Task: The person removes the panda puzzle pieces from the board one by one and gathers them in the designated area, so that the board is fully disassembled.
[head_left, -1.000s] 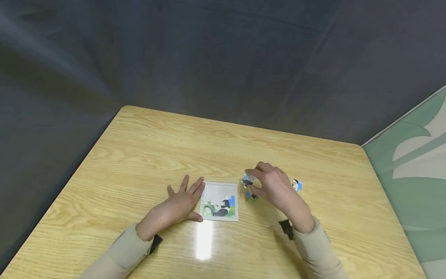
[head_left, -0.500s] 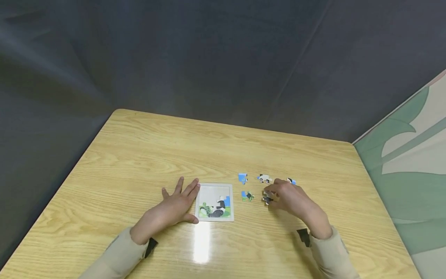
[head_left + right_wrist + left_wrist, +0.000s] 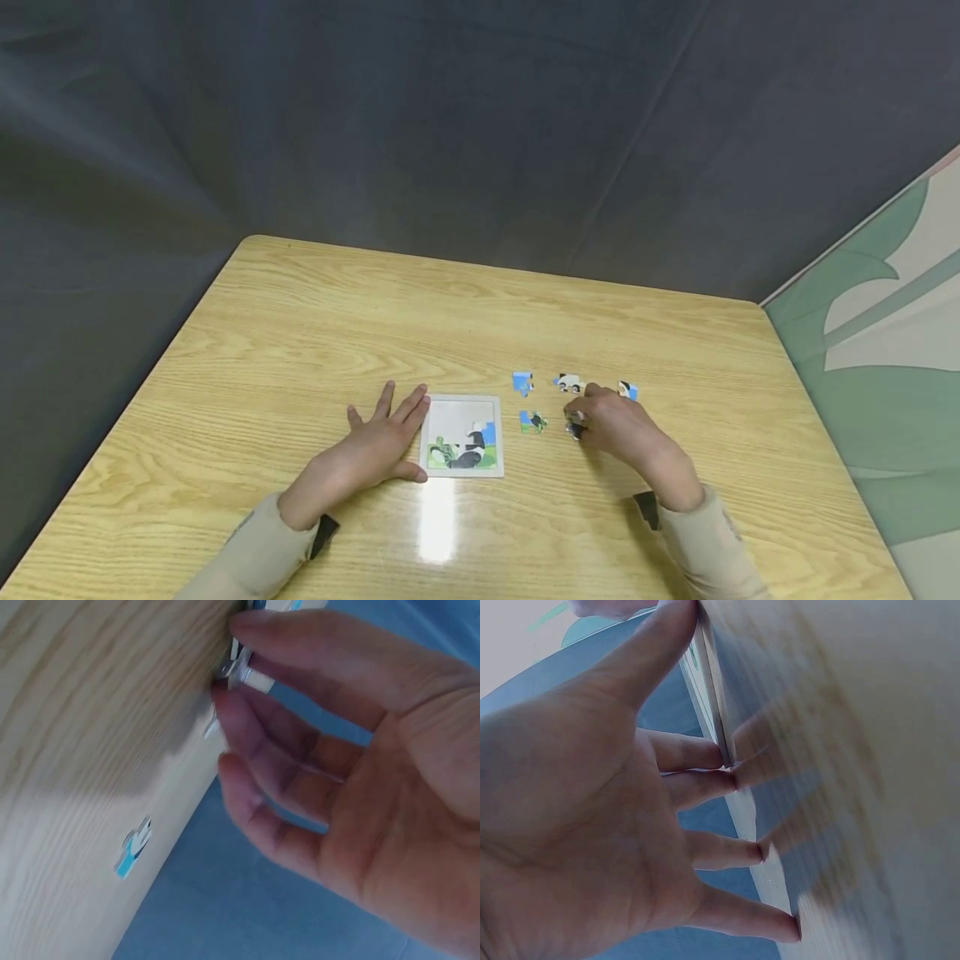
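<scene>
A square white puzzle tray lies on the table, its lower part filled with joined panda puzzle pieces. My left hand rests spread at the tray's left side, thumb and fingertips right at its rim; the left wrist view shows these straight fingers. To the right, my right hand pinches a black-and-white puzzle piece between thumb and fingers, low over the table. Fingers partly hide that piece. Between tray and right hand lies a blue, green and black piece.
Behind it lies a blue piece, and right of that a white panda-face piece. Another blue-and-white piece is just beyond the right hand. A dark curtain hangs past the table's far edge.
My right hand has moved right, away from the tray, with the black-and-white piece, uncovering the blue and panda-face pieces. Over the last half second it barely shifts. The left hand stays at the tray.
</scene>
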A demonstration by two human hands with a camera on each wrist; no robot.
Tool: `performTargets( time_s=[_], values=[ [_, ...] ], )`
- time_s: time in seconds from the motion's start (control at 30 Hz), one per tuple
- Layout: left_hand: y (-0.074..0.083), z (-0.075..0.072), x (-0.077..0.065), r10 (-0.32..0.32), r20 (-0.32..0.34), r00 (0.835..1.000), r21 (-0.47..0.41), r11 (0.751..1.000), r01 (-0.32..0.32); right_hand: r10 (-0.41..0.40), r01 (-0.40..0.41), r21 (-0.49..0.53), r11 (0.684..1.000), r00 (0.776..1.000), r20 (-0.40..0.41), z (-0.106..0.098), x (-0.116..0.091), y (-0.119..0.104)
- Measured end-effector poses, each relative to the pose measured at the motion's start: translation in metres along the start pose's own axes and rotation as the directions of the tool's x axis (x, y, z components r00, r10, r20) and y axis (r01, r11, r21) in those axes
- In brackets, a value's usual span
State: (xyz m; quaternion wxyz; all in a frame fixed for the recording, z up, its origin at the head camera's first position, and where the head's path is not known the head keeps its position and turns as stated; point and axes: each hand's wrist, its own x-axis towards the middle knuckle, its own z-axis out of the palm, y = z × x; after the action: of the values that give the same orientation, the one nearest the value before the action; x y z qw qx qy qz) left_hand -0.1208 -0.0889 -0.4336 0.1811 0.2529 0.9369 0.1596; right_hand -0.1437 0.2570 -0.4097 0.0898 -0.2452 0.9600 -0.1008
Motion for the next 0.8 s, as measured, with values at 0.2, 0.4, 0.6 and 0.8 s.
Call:
performTargets(
  time_s=[0.2, 0.4, 0.6, 0.8],
  values=[
    [-0.001, 0.000, -0.001, -0.011, -0.001, 1.000, -0.002, 1.000, 0.011, 0.023, -0.024, -0.045, 0.999, 1.000, -0.013, 0.001, 0.003, -0.004],
    [0.000, -0.001, -0.003, -0.016, 0.006, 1.000, -0.005, 1.000, 0.016, 0.011, -0.012, -0.035, 0.999, 1.000, -0.015, -0.002, 0.001, -0.005],
    [0.002, -0.002, -0.003, -0.011, 0.011, 1.000, -0.004, 1.000, 0.011, -0.048, 0.045, -0.030, 0.999, 0.988, -0.145, -0.007, -0.004, -0.004],
    [0.003, -0.004, -0.002, -0.003, 0.008, 1.000, 0.001, 1.000, 0.003, -0.145, 0.144, -0.019, 0.989, 0.962, -0.229, -0.002, 0.001, -0.011]
  ],
)
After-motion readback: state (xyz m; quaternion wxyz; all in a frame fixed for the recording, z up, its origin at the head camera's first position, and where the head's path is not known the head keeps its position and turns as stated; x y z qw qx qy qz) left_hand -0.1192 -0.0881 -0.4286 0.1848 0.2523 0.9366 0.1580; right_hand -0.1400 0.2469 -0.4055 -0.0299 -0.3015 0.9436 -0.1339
